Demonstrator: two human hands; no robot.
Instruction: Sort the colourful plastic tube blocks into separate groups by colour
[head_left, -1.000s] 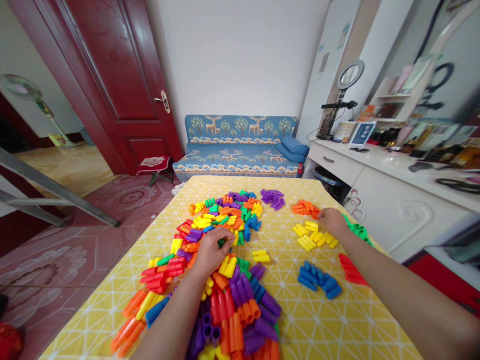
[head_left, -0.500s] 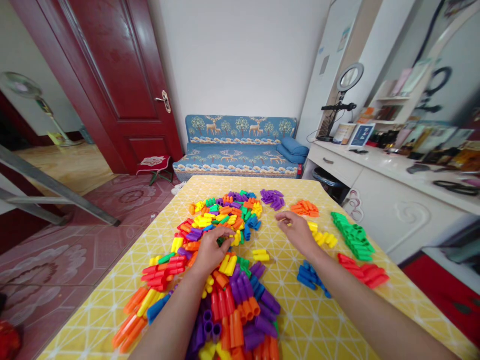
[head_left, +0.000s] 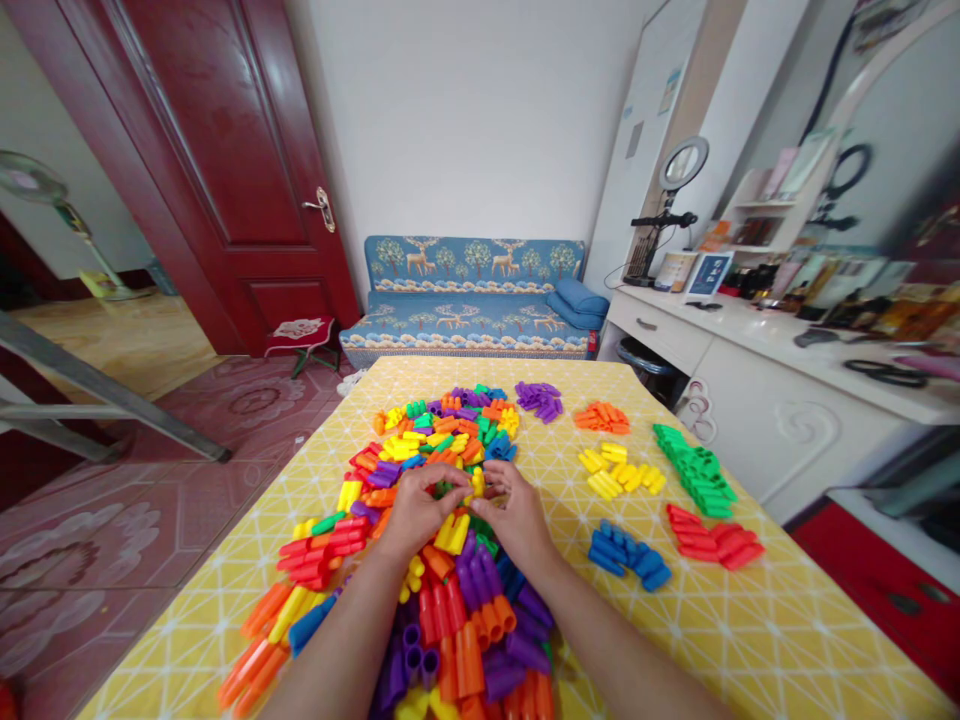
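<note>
A big mixed heap of coloured plastic tube blocks [head_left: 442, 470] covers the left and middle of the yellow patterned table [head_left: 705, 620]. My left hand [head_left: 416, 512] rests on the heap with its fingers curled round a small block I cannot make out. My right hand [head_left: 517, 515] is beside it, fingertips pinched at yellow blocks in the heap's middle. On the right lie sorted groups: purple [head_left: 540, 398], orange [head_left: 602, 416], yellow [head_left: 619, 470], green [head_left: 696, 468], blue [head_left: 626, 555] and red [head_left: 716, 538].
A blue patterned sofa [head_left: 469, 300] stands beyond the table's far edge. A white dresser [head_left: 780, 400] with a ring light and clutter runs along the right. A dark red door [head_left: 225, 170] and a metal ladder rail [head_left: 97, 385] are at the left.
My right hand has come back from the sorted yellow and orange groups on the right to the heap's middle, next to my left hand. The left hand has barely moved.
</note>
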